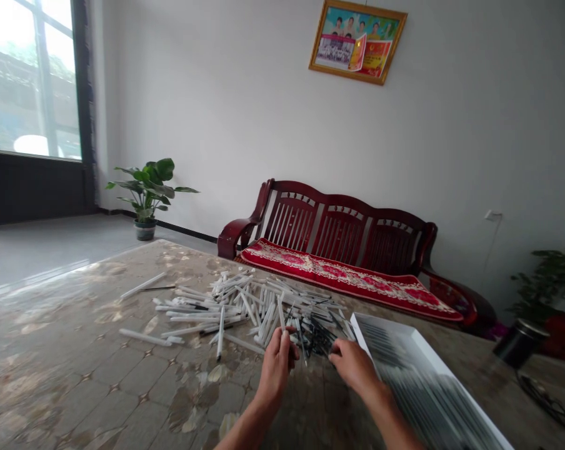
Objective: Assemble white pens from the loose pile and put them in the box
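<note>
Pen tubes (245,303) lie heaped against the left hand (275,369) and right hand (352,367)

A loose heap of white plastic tubes (245,306) is lying across the patterned tabletop (76,350), the tubes crossing at all angles, a few straying apart. Thin black rods (317,340) are tangling at the heap's near right end. Just beside them, a white tray (451,375) is holding blurred rows of dark rods (404,381).

Hands (277,367) in pen pile (245,306), white tray (451,390) beside
</note>
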Tool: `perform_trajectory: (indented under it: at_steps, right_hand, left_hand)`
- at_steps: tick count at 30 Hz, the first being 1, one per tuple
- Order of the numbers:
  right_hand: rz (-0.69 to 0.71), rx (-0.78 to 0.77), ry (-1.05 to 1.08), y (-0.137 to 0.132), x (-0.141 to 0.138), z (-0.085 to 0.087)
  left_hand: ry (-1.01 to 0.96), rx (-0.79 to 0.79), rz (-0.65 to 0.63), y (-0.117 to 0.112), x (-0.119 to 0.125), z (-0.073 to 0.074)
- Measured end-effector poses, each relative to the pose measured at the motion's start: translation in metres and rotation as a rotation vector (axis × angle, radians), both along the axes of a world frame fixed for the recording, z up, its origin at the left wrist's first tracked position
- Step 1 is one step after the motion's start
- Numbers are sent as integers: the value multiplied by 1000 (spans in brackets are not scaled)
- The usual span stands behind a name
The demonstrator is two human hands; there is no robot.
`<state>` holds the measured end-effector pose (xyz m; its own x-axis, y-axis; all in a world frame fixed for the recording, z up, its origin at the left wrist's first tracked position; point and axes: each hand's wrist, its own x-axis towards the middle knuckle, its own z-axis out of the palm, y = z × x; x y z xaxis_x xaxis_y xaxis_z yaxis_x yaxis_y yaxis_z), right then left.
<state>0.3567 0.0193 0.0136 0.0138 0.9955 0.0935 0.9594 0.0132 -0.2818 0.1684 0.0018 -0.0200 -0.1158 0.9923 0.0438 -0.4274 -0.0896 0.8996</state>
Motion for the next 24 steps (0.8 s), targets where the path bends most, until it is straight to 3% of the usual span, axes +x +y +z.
perform_trajectory:
  at_steps: [5,11,14,17,20,24]
  right_hand:
    - [-15,-2,-335,-16,-9,-10]
    - [-5,-45,-401,-19,-16,2]
    - [1,12,-284,-24,-14,5]
    - [71,99,-20,-34,-16,4]
    - [149,162,194,-44,-20,2]
    - [220,211,257,-54,-27,1]
  left_hand:
    - [-106,-43,25,1,-6,2]
    - [-219,-90,46,3,-13,1]
    - [-399,-182,4,5,-10,1]
    - [-523,-277,26,7,-8,2]
    - [-573,-318,58,8,-8,2]
    - [-584,-326,64,6,-9,3]
